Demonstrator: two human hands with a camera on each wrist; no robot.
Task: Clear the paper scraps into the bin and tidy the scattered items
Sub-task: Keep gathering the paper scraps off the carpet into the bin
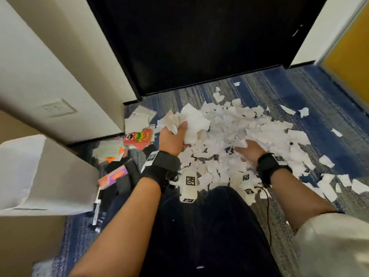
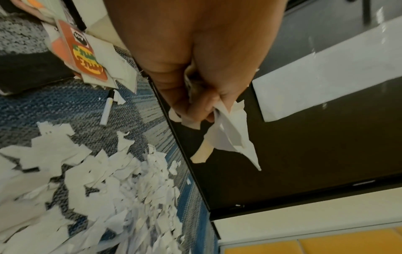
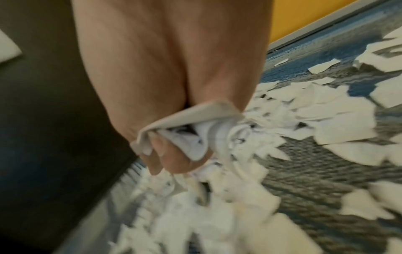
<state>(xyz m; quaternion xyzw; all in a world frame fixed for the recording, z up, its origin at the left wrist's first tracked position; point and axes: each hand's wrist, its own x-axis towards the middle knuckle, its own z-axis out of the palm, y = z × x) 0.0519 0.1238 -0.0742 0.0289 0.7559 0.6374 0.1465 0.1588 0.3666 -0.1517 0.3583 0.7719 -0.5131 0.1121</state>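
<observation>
Fingers (image 2: 196,110) of both hands curled round crumpled handfuls of white, ragged-edged paper scraps (image 1: 259,132)

Scrap pile (image 1: 249,140) right of cards (image 1: 137,137), on carpet (image 1: 329,120)

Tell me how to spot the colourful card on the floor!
Find the cream wall corner left of the paper scraps. At its foot lies a messy stack of pale cards; the orange card is on top, the only one with green and yellow lettering.
</observation>
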